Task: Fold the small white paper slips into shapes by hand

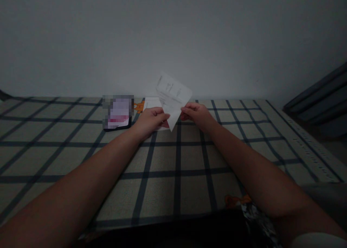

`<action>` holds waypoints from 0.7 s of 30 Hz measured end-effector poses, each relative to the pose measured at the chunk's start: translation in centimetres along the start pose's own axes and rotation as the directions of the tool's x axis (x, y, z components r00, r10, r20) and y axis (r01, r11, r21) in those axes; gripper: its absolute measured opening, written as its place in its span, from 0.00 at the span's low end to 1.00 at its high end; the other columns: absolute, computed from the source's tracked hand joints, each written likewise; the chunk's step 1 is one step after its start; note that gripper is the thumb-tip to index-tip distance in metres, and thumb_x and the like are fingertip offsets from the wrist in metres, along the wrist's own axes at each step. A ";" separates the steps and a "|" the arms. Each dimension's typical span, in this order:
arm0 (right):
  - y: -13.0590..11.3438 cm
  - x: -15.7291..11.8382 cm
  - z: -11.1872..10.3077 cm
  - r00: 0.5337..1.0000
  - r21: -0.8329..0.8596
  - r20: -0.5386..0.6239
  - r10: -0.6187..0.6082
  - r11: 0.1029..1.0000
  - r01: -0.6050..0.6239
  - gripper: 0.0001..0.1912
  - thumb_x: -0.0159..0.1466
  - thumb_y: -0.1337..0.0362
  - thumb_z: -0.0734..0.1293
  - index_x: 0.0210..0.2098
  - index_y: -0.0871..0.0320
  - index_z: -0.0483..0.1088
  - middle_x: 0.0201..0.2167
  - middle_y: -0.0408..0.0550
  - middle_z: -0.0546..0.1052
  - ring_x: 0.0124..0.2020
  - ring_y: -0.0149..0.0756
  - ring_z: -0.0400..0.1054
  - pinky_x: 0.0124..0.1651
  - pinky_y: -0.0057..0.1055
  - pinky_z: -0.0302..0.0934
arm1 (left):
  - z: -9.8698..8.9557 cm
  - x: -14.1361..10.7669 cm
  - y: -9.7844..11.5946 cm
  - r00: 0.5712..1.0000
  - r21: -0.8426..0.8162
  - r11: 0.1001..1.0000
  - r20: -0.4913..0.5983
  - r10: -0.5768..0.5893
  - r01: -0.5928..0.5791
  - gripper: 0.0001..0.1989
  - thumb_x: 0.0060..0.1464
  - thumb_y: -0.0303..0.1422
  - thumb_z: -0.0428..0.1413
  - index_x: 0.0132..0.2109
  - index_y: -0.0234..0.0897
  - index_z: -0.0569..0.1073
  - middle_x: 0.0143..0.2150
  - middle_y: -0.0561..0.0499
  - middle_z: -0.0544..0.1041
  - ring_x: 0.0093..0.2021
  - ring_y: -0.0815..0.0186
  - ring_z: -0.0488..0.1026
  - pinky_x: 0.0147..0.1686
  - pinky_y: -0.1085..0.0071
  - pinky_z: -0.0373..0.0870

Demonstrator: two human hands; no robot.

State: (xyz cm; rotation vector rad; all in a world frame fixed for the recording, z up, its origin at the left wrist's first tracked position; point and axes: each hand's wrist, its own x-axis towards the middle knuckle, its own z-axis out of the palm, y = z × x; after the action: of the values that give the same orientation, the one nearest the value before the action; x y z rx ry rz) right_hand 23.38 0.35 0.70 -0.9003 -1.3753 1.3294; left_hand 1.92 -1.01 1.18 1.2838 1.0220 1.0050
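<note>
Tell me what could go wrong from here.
The paper might tear or crease wrongly: the left hand and right hand both pinch it, so an uneven pull could strain it. The device lies just beyond the left hand, on its outer side, so a sideways swing might bump it.

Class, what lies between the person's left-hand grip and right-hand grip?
In the head view, the white paper is between the left-hand grip and the right-hand grip, its lowest corner pointing down.
</note>
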 end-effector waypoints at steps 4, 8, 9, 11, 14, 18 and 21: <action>-0.2 -0.2 0.1 0.999 -0.024 0.016 0.033 0.999 -0.033 0.16 0.55 0.53 0.78 0.32 0.59 0.76 0.28 0.44 0.79 0.29 0.29 0.73 0.39 0.31 0.74 | 0.0 0.2 0.0 0.996 -0.038 0.997 -0.064 0.059 -0.061 0.14 0.48 0.41 0.68 0.34 0.35 0.77 0.36 0.48 0.82 0.33 0.66 0.79 0.35 0.70 0.77; 0.0 -0.1 0.2 0.999 0.004 0.013 0.029 1.000 -0.029 0.17 0.55 0.53 0.78 0.35 0.59 0.76 0.28 0.44 0.79 0.29 0.30 0.73 0.39 0.31 0.74 | 0.1 0.1 0.3 0.990 0.001 0.996 -0.106 0.094 -0.095 0.15 0.48 0.42 0.68 0.29 0.36 0.75 0.30 0.50 0.80 0.33 0.64 0.78 0.34 0.70 0.76; 0.1 0.0 0.1 1.000 0.018 0.010 0.023 1.000 -0.024 0.17 0.55 0.53 0.78 0.36 0.59 0.76 0.28 0.43 0.79 0.29 0.30 0.73 0.38 0.31 0.74 | 0.1 0.0 0.4 0.989 0.013 0.996 -0.115 0.092 -0.091 0.15 0.49 0.41 0.68 0.28 0.36 0.74 0.29 0.50 0.79 0.33 0.64 0.78 0.34 0.71 0.76; 0.2 0.2 0.0 1.000 0.045 -0.007 0.010 0.999 -0.009 0.17 0.55 0.53 0.77 0.36 0.58 0.76 0.27 0.42 0.78 0.29 0.30 0.74 0.37 0.31 0.74 | 0.2 0.0 0.5 0.989 0.027 0.996 -0.125 0.085 -0.082 0.13 0.49 0.39 0.67 0.28 0.36 0.74 0.27 0.50 0.78 0.33 0.64 0.78 0.34 0.71 0.76; 0.4 0.4 -0.1 0.999 0.029 -0.045 -0.005 1.000 0.007 0.16 0.55 0.53 0.77 0.33 0.58 0.75 0.26 0.43 0.78 0.29 0.30 0.74 0.38 0.31 0.73 | 0.2 0.0 0.3 0.992 -0.003 0.998 -0.106 0.064 -0.065 0.11 0.49 0.37 0.67 0.29 0.35 0.76 0.30 0.50 0.80 0.32 0.66 0.78 0.35 0.71 0.77; 0.4 0.4 -0.2 0.999 -0.026 -0.044 0.001 1.000 -0.003 0.14 0.56 0.55 0.76 0.31 0.58 0.74 0.26 0.43 0.78 0.28 0.30 0.73 0.38 0.32 0.74 | 0.0 0.2 0.1 0.994 -0.080 0.994 -0.079 0.073 -0.080 0.12 0.48 0.38 0.68 0.34 0.35 0.78 0.37 0.49 0.83 0.36 0.65 0.79 0.40 0.69 0.78; 0.4 0.3 -0.1 0.999 -0.039 -0.043 -0.001 0.999 -0.001 0.13 0.56 0.55 0.76 0.30 0.58 0.74 0.25 0.43 0.77 0.28 0.30 0.72 0.39 0.32 0.74 | 0.1 0.2 0.4 0.988 -0.093 0.990 -0.118 0.100 -0.111 0.14 0.47 0.41 0.68 0.32 0.35 0.76 0.35 0.49 0.81 0.36 0.64 0.79 0.41 0.67 0.79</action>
State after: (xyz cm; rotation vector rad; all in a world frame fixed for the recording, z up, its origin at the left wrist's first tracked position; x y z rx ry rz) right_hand 23.41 0.71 0.36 -0.9497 -1.3720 1.2798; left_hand 2.03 -0.84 1.55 1.2206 0.9855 1.2065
